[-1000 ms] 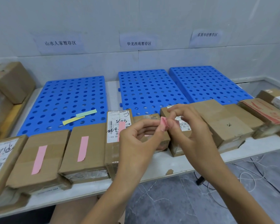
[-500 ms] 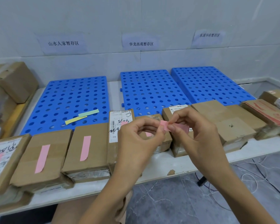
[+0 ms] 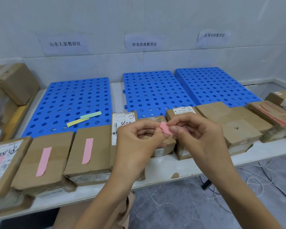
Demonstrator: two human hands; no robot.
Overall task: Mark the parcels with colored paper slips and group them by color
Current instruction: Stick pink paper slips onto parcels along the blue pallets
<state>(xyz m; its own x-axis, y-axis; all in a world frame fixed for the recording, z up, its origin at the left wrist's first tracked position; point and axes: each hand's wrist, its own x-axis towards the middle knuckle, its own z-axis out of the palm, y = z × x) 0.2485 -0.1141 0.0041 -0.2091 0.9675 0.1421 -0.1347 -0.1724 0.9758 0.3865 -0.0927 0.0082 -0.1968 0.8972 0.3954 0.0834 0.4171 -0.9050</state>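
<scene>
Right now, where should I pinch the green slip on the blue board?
Probably its right end, coming from the right: the green slip lies flat on the left blue board, and its left end touches the yellow slip, so pinching there might drag both.

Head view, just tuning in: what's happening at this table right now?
A person pinches a pink slip between the left hand and right hand, above the row of parcels along the table's front edge. At least three parcels on the left already carry pink slips. A yellow slip and a green slip lie on the left blue pallet.
</scene>
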